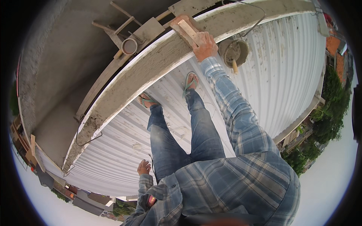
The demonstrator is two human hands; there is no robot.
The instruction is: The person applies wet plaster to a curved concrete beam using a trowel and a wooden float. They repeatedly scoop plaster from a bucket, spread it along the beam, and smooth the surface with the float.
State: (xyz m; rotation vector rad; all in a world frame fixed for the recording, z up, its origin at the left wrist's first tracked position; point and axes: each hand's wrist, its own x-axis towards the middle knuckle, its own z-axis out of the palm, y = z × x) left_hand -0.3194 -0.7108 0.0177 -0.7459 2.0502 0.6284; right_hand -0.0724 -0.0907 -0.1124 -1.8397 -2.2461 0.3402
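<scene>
My right hand (205,46) is closed around the pale wooden handle of a hand float (187,31), which rests on the grey mortar top of a narrow wall (145,62). The float's brownish board shows at the far side, partly hidden by the handle and hand. My left hand (144,167) hangs beside my left hip, fingers loosely apart, with nothing visible in it. Just right of my right wrist, a bucket (245,47) of mortar stands on the ribbed metal sheets. Out of it leans a tool's wooden handle (235,67), its other end sunk in the bucket.
Beyond the wall, a plank (96,88) carries a small round container (129,46) near a wooden frame (122,25). Bent metal rods (88,142) straddle the wall. I stand in sandals on ribbed white roofing (279,71); a deep drop lies past the wall. Trees (332,100) show at right.
</scene>
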